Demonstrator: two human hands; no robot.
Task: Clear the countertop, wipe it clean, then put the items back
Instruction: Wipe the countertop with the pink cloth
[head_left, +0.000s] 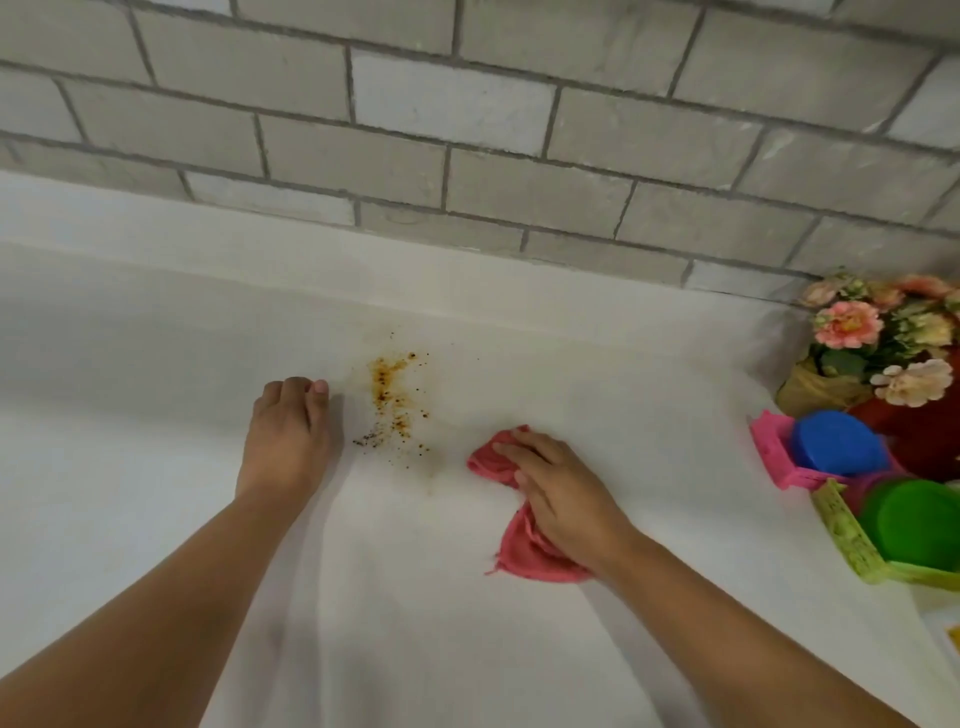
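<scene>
Two hands are being rested beside the orange spill (393, 397): to its right, the pink cloth (524, 556) is being pressed under the flat right hand (563, 499); to its left, nearer, the left hand (288, 431) is being held curled, empty. A sweep toward it is being called for.

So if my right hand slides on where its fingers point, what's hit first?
Probably the orange-brown spill on the counter; the right hand presses the cloth just short of it.
</scene>
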